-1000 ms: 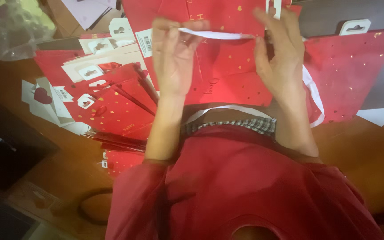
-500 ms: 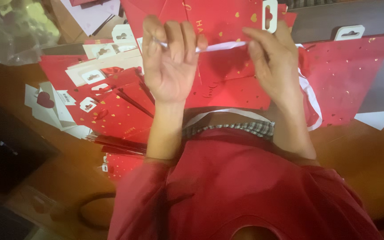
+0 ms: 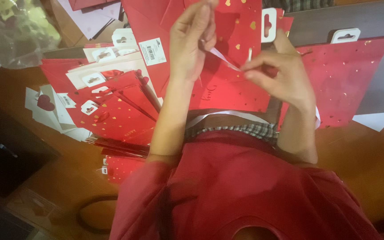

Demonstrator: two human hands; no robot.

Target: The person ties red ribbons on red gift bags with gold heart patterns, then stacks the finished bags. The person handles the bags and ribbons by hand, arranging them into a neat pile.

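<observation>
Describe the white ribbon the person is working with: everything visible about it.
The white ribbon is a narrow, flat, satin-looking strip. A short stretch runs taut on a slant between the left hand and the right hand, pinched by the fingertips of both, in front of a red gift bag with gold hearts. Its ends are hidden by the fingers.

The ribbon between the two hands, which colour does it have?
White; the ribbon shows best in the head view, against the red bag with gold hearts.
</observation>
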